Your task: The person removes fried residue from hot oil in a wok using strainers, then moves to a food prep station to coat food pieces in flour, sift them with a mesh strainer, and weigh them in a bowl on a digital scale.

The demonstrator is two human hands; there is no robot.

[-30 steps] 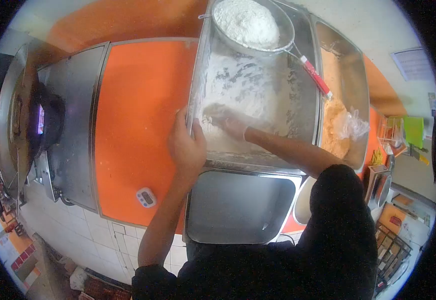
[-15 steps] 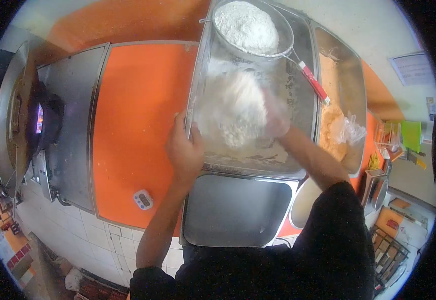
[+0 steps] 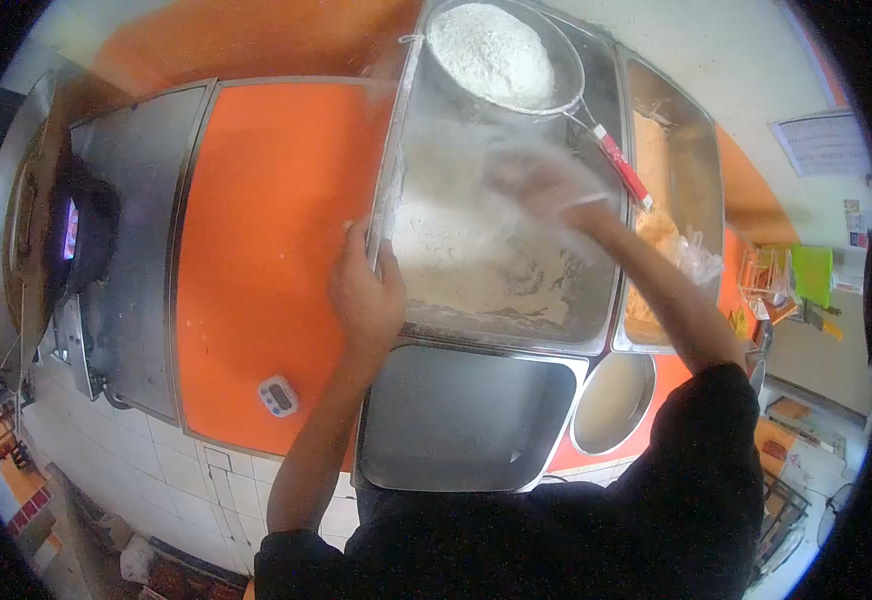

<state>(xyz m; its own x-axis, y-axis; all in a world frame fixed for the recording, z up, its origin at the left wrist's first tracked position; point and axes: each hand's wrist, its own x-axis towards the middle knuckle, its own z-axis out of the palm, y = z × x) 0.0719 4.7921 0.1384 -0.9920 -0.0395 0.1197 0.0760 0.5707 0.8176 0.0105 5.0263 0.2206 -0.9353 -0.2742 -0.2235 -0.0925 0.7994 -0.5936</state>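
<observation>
My left hand (image 3: 368,290) grips the left rim of a large metal tray (image 3: 386,205), its fingers curled over the edge. Above the tray is my right hand (image 3: 546,190), smeared by motion, so its fingers are unclear. White flour (image 3: 476,250) is spread thinly over the tray's floor, with a haze of dust about the hand. At the tray's far end rests a round sieve (image 3: 568,105) with a red handle (image 3: 623,165), heaped with white flour (image 3: 491,52).
An empty-looking metal pan (image 3: 466,415) sits nearest my body, beside a round bowl (image 3: 611,402). Right of the tray, a long container (image 3: 701,150) holds orange crumbs (image 3: 653,225) and a plastic bag (image 3: 698,260). A timer (image 3: 278,396) lies on the orange counter (image 3: 256,240); a wok (image 3: 31,220) stands far left.
My right hand moved from low in the tray up and to the right, after a burst of flour was tossed. That flour has settled into haze. My left hand still grips the rim.
</observation>
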